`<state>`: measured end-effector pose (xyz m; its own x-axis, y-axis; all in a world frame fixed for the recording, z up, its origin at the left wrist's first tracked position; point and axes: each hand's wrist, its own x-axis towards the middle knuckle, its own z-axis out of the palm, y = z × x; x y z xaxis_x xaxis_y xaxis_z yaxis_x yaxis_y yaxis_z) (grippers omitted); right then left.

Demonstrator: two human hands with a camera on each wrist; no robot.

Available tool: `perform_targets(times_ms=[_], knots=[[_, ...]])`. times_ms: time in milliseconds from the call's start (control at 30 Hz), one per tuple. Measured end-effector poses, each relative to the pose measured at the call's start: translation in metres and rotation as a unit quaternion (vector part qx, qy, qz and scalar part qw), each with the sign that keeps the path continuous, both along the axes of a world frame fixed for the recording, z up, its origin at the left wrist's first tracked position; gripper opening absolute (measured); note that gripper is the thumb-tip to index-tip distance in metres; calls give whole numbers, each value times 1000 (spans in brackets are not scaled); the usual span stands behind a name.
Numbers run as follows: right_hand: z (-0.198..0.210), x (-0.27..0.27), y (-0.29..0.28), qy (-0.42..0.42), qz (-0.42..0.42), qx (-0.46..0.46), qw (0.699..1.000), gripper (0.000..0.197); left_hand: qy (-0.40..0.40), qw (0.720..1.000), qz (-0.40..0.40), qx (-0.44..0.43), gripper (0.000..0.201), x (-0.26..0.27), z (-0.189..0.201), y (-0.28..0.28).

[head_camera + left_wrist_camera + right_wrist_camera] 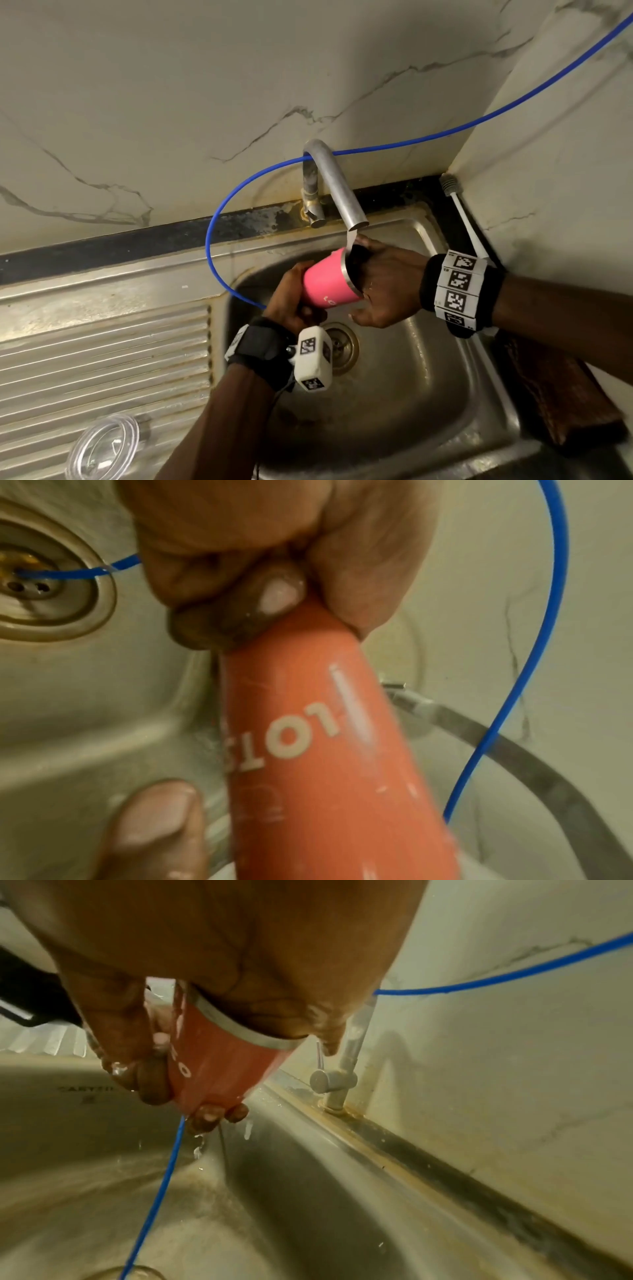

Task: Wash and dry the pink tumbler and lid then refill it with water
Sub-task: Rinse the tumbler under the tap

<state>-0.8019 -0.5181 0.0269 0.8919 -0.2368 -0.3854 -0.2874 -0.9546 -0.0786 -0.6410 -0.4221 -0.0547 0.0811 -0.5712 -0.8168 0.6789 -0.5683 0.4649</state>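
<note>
I hold the pink tumbler (325, 284) tilted on its side over the sink, with its steel-rimmed mouth facing right. My left hand (291, 298) grips its base end, fingers curled round it (240, 601). My right hand (383, 284) spans the open mouth, fingers curled over the top of the rim and thumb under it. In the right wrist view its palm (240, 947) hides the opening. Water (351, 240) runs from the tap spout (339, 185) onto the rim. The clear lid (102, 448) lies on the drainboard at the lower left.
The steel sink (411, 394) has its drain (342, 346) below my hands. A blue tube (212, 233) loops from the wall past the tap into the basin. A white brush (462, 216) leans in the right corner. A brown wooden board (555, 394) lies right of the sink.
</note>
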Motion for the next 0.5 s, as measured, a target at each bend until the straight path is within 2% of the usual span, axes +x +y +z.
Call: perform_targets(times_ms=[100,167,200,267,300,333,367,400,433,467,500], knots=[[6,12,8,-1,-122,104,987,64,19,1000,2,22,46,2,-6,-3],[10,23,15,-10,-211,233,949,56,26,999,31,31,51,-6,-4,1],[13,27,19,-40,-273,318,907,54,27,998,52,26,53,-10,-3,3],[11,33,24,-116,-395,460,787,54,12,994,111,-4,57,-15,-5,7],[8,35,24,-133,-414,480,761,55,7,990,138,-14,59,-14,-8,7],[6,34,24,-131,-400,464,780,60,15,988,150,-21,60,-13,-9,7],[6,33,21,-103,-346,409,838,63,25,988,149,-22,59,-11,-8,6],[9,30,19,-56,-267,318,908,63,38,989,139,-20,57,-8,-6,5],[11,26,16,-13,-186,192,964,62,42,993,110,-6,53,-3,-5,6],[13,20,12,4,-100,80,992,65,45,997,68,10,51,1,-3,7],[13,14,8,5,-33,21,999,70,47,998,26,20,49,4,-3,7]])
